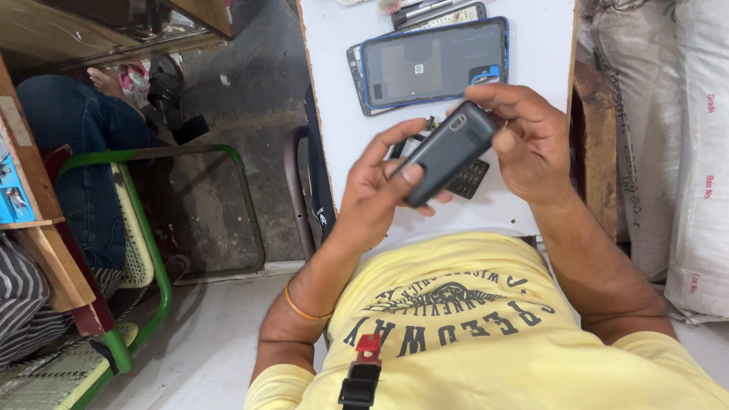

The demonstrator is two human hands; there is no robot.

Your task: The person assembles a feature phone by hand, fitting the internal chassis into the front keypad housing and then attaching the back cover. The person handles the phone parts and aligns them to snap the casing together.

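— Green tubing first, at nine o'clock: that's the chair frame (144,228) beside you, with another person's blue-clad leg (68,129) above it. Nothing of yours there.

— And my hands?

— Your left hand (372,197) sits near centre, fingers curled under the dark grey phone (449,150), thumb pressed flat on its back. You hold it in the air, tilted, its camera end pointing to about one o'clock. Your right hand (531,140) closes over that upper end, fingertips on the edge.

— What's under it?

— The white table (531,45). A loose keypad piece (469,179) lies just below the phone, partly hidden. At twelve o'clock lies a larger blue-rimmed phone shell (433,61), open side up, and tools I can't make out at the far edge.

— Risks?

— I'd judge two. Your grip is on the edges only; if the thumb slides, the phone may drop onto the keypad piece. And the table is narrow: a small part knocked toward three o'clock could fall beside the white sacks (699,152).
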